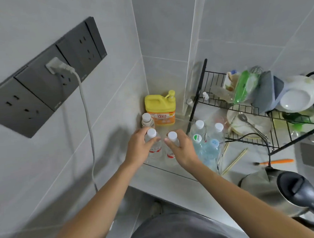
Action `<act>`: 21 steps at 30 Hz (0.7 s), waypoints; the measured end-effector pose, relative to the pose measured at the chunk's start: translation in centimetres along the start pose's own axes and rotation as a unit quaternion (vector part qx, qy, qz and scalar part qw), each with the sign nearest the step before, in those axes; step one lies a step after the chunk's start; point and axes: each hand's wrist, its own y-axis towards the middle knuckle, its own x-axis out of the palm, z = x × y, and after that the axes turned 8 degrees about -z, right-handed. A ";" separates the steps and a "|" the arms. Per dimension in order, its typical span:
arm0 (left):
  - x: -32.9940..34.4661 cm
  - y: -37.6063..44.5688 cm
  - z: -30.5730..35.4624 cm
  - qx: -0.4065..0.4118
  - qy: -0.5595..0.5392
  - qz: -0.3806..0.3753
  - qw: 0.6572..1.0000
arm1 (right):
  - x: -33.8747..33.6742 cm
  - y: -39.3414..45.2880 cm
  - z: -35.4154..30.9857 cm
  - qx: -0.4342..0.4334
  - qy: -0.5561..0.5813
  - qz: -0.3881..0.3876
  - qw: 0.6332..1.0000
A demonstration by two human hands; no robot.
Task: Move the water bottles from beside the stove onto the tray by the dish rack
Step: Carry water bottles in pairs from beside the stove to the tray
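The hands (161,146) are hemmed in by the wall to their left, a yellow jug (160,109) just beyond, bottles (207,139) and dish rack (262,112) to their right, leaving bare worktop (165,182) nearer the person.

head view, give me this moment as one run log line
left hand: grips bottle | right hand: grips second bottle | both bottles upright over clear tray | dish rack to the right
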 end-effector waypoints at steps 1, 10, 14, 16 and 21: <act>0.2 0.3 -0.6 -0.007 0.009 -0.010 1.000 | 0.4 0.3 0.4 0.012 -0.006 -0.001 1.000; 1.6 1.1 -3.3 -0.020 0.017 -0.044 0.999 | 1.8 1.1 2.4 0.045 -0.056 -0.029 0.997; 1.6 1.3 -3.3 -0.017 0.024 -0.054 0.998 | 1.5 1.2 2.9 0.033 -0.076 -0.036 0.996; 1.4 1.1 -3.4 -0.004 0.045 -0.060 0.997 | 1.1 1.1 2.9 0.024 -0.113 -0.037 0.993; 0.3 0.8 -3.6 0.041 0.131 -0.085 0.987 | -0.8 1.5 2.1 -0.010 -0.228 -0.063 0.972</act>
